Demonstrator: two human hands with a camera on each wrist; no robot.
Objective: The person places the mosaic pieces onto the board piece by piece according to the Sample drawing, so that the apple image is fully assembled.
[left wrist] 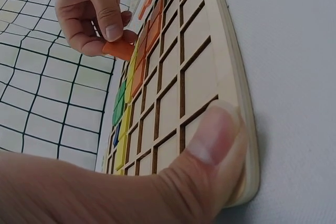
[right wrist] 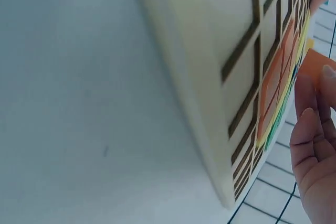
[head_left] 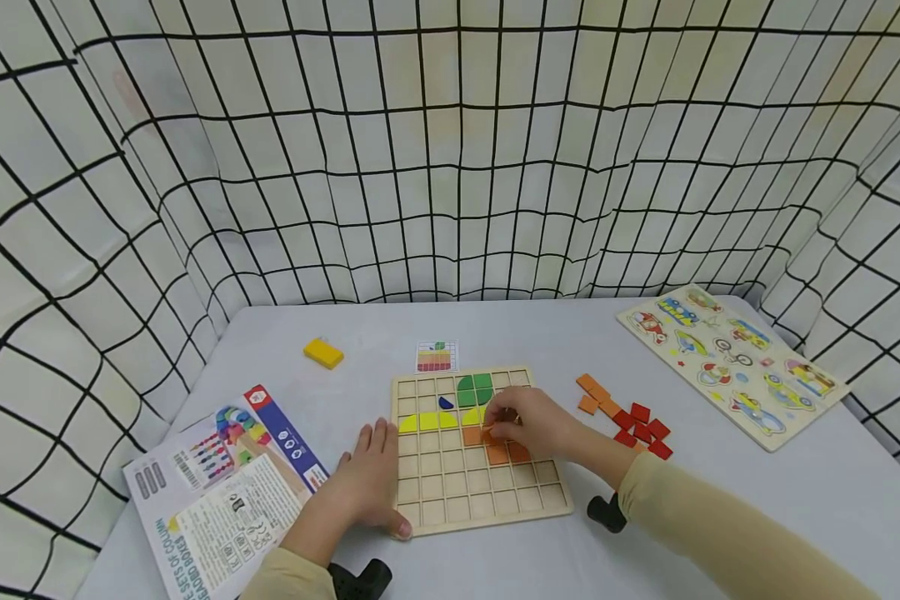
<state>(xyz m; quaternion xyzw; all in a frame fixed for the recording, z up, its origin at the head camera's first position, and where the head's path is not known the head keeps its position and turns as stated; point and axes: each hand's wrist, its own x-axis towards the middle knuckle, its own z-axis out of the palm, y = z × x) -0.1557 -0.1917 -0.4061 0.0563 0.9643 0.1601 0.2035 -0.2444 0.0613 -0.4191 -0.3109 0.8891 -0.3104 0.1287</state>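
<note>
A wooden grid board [head_left: 480, 500] lies on the table in front of me, with green, yellow, blue and orange tiles set in its upper cells. My right hand [head_left: 521, 425] hovers over the middle of the board and pinches an orange tile [left wrist: 119, 49] between thumb and fingers, just above the orange tiles [head_left: 498, 452] in the grid. My left hand [head_left: 371, 479] lies flat on the table at the board's left edge, its thumb [left wrist: 210, 145] pressing on the board's near corner. In the right wrist view the orange tile [right wrist: 315, 66] shows by the fingertips.
Loose orange and red tiles [head_left: 630, 417] lie right of the board. A small pattern card [head_left: 437, 357] sits behind it, a yellow block [head_left: 323, 352] to the left rear, a printed leaflet [head_left: 221, 483] at front left, a vehicle puzzle board [head_left: 731, 362] at far right. Grid cloth walls surround the table.
</note>
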